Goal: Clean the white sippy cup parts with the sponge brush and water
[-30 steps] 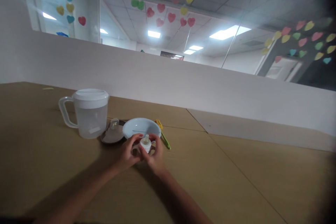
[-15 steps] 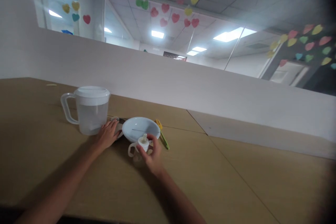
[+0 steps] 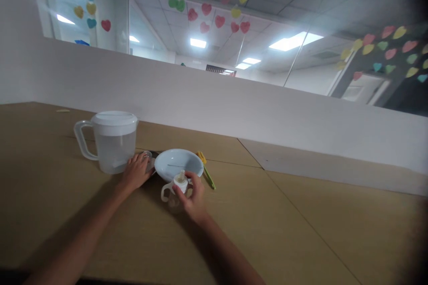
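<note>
Bottle in our right hand stands close to upright, its long axis running up from the base to the nipple, which points up and leans slightly right in view. One handle sticks out to the left. It is just in front of the bowl, over the counter; we cannot tell whether its base touches. Our right grip is clamped on the bottle's white collar. Our left hand reaches to the clear cap at the plate, between jug and bowl; we cannot tell whether that grip is closed. Right of the bowl lies the brush, green handle towards us.
</note>
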### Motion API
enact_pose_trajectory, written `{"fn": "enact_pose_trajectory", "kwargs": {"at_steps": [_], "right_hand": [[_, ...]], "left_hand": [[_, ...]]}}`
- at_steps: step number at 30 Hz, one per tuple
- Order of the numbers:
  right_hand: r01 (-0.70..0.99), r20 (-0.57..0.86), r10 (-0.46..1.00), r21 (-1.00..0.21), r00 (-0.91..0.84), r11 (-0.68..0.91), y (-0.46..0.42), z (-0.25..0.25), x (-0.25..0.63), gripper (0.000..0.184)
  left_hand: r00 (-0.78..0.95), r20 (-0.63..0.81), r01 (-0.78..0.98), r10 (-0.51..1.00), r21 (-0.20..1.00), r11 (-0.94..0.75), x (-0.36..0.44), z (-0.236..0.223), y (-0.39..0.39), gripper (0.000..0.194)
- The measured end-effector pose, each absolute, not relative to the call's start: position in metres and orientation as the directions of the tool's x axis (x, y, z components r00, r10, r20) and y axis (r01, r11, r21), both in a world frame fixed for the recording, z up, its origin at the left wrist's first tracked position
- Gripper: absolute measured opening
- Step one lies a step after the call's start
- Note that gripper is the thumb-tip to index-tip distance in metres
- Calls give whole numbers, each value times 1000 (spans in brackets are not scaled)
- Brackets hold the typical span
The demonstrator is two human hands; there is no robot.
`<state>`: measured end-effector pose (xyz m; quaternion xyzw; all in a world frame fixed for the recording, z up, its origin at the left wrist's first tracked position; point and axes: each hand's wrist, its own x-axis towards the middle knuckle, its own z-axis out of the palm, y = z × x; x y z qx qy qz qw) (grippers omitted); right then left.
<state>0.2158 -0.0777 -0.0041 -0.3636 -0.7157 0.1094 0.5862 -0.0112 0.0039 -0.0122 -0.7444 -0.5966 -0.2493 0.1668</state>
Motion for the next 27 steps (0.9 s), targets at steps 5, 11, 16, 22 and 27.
{"fn": "enact_pose_trajectory", "kwargs": {"at_steps": [5, 11, 16, 22, 27], "right_hand": [[410, 756, 651, -575, -65, 708, -78, -3, 216, 36], [423, 770, 634, -553, -70, 718, -78, -2, 217, 37], [432, 782, 618, -532, -80, 728, -78, -3, 215, 37], [423, 825, 558, -477, -86, 771, -85, 0, 216, 51], [487, 888, 436, -320, -143, 813, -88, 3, 219, 62]], "left_hand": [[98, 606, 977, 790, 93, -192, -11, -7, 5, 32], [34, 549, 984, 835, 129, -125, -9, -9, 3, 34], [-13, 643, 959, 766, 225, -173, -12, 6, -3, 29], [-141, 961, 786, 236, 254, -564, 1, 32, -36, 37], [46, 993, 541, 107, 66, -838, 36, 22, -63, 51]]}}
